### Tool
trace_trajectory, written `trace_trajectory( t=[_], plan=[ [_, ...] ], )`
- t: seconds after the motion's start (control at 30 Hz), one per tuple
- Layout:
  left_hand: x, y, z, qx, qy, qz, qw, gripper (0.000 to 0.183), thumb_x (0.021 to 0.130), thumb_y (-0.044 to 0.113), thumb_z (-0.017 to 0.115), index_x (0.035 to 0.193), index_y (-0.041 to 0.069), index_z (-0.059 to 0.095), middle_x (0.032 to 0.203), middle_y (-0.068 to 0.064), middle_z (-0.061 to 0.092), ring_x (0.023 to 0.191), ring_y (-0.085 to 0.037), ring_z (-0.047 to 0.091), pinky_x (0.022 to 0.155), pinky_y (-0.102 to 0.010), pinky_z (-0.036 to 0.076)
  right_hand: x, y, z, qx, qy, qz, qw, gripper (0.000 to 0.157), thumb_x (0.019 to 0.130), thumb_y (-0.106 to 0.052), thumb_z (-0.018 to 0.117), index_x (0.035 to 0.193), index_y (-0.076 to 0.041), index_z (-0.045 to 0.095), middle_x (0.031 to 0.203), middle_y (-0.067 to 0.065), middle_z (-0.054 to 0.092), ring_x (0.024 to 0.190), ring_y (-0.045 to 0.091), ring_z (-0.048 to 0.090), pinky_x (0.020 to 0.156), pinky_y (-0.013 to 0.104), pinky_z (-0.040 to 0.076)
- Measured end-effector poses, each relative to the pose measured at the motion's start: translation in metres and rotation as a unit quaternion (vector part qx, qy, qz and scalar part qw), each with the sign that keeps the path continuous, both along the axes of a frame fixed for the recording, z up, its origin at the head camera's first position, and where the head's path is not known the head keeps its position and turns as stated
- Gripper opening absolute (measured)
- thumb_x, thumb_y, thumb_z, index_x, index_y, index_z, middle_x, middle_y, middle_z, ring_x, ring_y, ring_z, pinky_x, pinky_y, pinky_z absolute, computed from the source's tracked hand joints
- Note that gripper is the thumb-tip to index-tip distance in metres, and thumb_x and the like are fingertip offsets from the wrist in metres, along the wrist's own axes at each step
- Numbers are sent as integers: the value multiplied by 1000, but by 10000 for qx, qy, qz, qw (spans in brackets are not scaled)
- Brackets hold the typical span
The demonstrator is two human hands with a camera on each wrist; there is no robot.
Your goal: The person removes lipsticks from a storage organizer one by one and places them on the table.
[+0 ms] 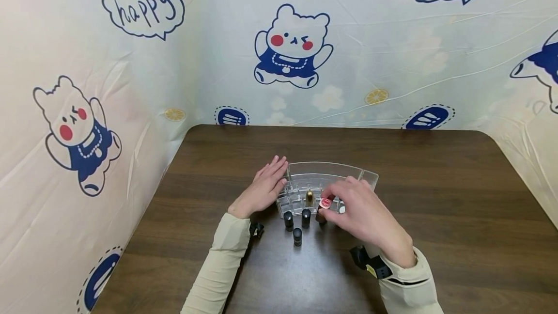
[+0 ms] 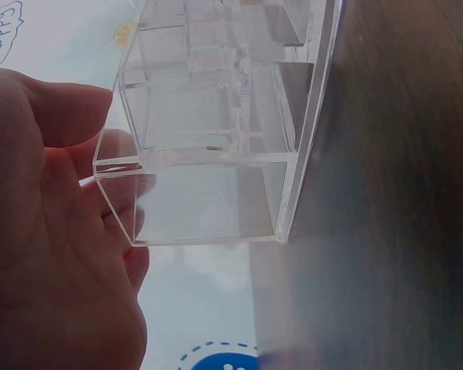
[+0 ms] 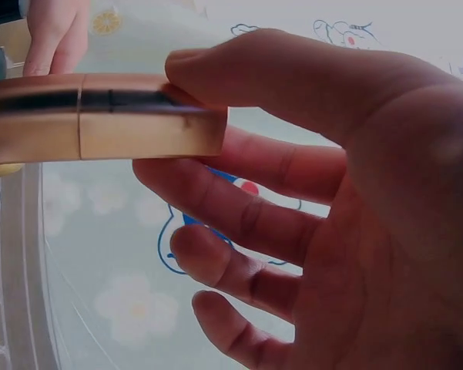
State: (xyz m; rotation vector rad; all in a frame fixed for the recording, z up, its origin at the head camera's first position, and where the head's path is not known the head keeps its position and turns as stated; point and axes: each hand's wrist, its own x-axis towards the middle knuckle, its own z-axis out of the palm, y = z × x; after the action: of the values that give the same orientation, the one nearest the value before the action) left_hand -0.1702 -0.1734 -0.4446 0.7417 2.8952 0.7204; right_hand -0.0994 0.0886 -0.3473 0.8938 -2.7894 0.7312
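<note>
A clear acrylic organizer (image 1: 324,166) with many small compartments stands on the table. My left hand (image 1: 260,192) lies along its left side, fingers straight; in the left wrist view the fingers show through the clear wall (image 2: 204,204). My right hand (image 1: 364,210) pinches a lipstick tube (image 1: 324,203) between thumb and fingers, over the organizer's front edge. Its end is red, and the right wrist view shows its glossy gold casing (image 3: 150,135). A gold tube (image 1: 309,196) stands in one of the compartments.
Three dark-capped tubes stand before the organizer: one on the left (image 1: 288,220), another beside it (image 1: 306,217), a third nearer me (image 1: 297,237). A small white item (image 1: 342,209) shows by my right fingers. Patterned cloth (image 1: 296,105) hangs behind the brown table (image 1: 453,178).
</note>
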Motion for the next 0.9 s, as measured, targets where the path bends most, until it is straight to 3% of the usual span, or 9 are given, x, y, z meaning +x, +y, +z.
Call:
trace_trajectory(
  t=[0.23,0.9],
  plan=[
    [1,0,1,40,12,-28,10000,53,105,27,37,151,2,28,161,-12,23,152,-26,10,121,-49,14,2,0,-6,119,-147,31,9998,16,76,-28,79,85,-21,68,80,-14,64,86,12,55,78,35,40],
    [1,-1,1,-30,26,-41,10000,54,105,29,35,152,4,26,162,-8,19,152,-25,9,121,-51,15,7,-2,-25,283,-354,84,9989,17,75,-25,80,82,-22,65,78,-14,62,82,10,51,76,32,37]
  ],
)
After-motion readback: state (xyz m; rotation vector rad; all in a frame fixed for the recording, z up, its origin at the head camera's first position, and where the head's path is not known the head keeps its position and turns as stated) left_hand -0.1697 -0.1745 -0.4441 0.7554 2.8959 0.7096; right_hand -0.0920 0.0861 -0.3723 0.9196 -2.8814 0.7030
